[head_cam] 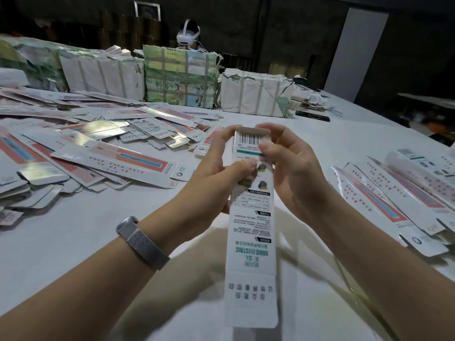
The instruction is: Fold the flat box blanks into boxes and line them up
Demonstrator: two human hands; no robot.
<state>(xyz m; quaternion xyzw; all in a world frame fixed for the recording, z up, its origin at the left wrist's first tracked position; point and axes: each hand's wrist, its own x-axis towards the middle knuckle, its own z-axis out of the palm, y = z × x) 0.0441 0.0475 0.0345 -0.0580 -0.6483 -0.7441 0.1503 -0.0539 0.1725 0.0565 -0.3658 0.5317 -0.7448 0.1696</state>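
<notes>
Between both sets of fingers, above the white worktop (320, 134), a long narrow box (251, 217) stands nearly upright with its far end flap up and its near flap hanging open. The left hand (216, 173) curls round the box's left edge, thumb pressed on the printed face; the right hand (293, 168) pinches the top right, its fingers (264, 147) bent over the barcode panel. Squeezing too hard here could crush the thin card walls or crease the top flap off its score. A slack left grip could let the box spring flat again. Left of the fingers sprawls a loose heap of flat blanks (98, 153); right of them lie more boxes (394, 193), close enough for a forearm to knock askew.
</notes>
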